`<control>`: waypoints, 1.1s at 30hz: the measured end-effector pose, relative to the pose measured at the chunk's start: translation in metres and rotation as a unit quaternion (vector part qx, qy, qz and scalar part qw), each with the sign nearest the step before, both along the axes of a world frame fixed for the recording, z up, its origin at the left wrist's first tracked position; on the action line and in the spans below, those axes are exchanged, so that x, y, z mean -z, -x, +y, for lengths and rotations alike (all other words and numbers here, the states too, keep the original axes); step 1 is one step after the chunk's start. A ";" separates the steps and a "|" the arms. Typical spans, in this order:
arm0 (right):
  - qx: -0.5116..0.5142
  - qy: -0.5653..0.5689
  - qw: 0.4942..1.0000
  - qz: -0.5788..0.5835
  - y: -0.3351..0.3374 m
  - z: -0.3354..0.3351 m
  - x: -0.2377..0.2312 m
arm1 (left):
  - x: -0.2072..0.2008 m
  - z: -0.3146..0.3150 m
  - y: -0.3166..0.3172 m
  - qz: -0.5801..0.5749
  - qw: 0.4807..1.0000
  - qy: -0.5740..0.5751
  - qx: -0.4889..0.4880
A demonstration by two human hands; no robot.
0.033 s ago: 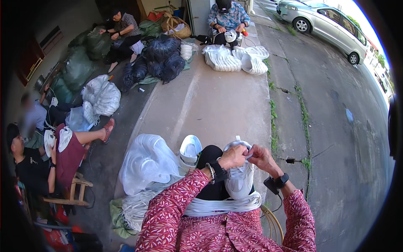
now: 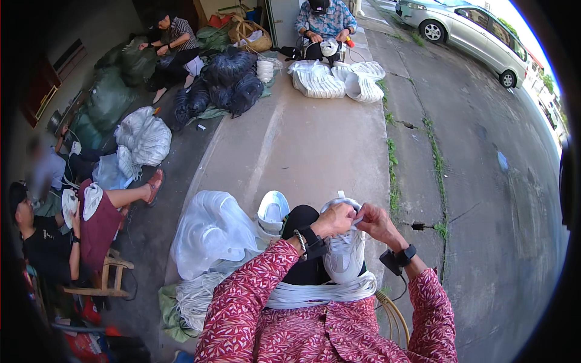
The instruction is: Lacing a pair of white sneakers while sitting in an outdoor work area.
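A white sneaker (image 2: 344,261) rests on my lap, toe toward me and heel loop pointing away. My left hand (image 2: 334,220) and my right hand (image 2: 374,222) meet over its ankle opening, both closed with fingers pinched. A pale strip that looks like a white shoelace (image 2: 358,219) runs between my fingertips; my knuckles partly cover it. Laces cross the sneaker's front below my left hand. A thick bundle of white shoelaces (image 2: 324,295) lies across my lap, just below the toe.
Left of my knee stand nested white shoe uppers (image 2: 273,209), a clear plastic bag (image 2: 212,233) and a heap of white cord (image 2: 196,301). A co-worker (image 2: 327,30) sits ahead behind rows of white shoes (image 2: 318,80). More people sit at left near dark bags (image 2: 233,81). A silver car (image 2: 466,30) stands far right.
The whole view has shifted very slightly. Both hands keep their pinch over the sneaker's opening, with only a tiny movement of the fingers.
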State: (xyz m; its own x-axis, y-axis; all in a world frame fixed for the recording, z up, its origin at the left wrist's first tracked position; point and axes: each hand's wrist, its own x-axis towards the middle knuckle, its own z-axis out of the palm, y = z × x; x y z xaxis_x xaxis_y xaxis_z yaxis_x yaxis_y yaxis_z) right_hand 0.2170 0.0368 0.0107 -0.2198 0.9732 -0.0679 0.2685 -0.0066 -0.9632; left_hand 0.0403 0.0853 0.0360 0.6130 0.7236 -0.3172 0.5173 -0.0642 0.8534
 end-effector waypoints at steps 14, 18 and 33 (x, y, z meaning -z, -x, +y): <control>-0.049 0.038 0.997 -0.034 -0.005 0.000 -0.015 | -0.007 0.016 0.093 0.138 0.956 -0.224 -0.130; -0.035 0.058 0.996 0.052 0.000 0.001 -0.010 | -0.003 0.000 0.121 0.026 0.972 0.073 -0.222; 0.069 0.088 0.993 -0.033 0.023 0.027 -0.006 | 0.015 -0.039 0.086 0.066 0.965 -0.197 -0.157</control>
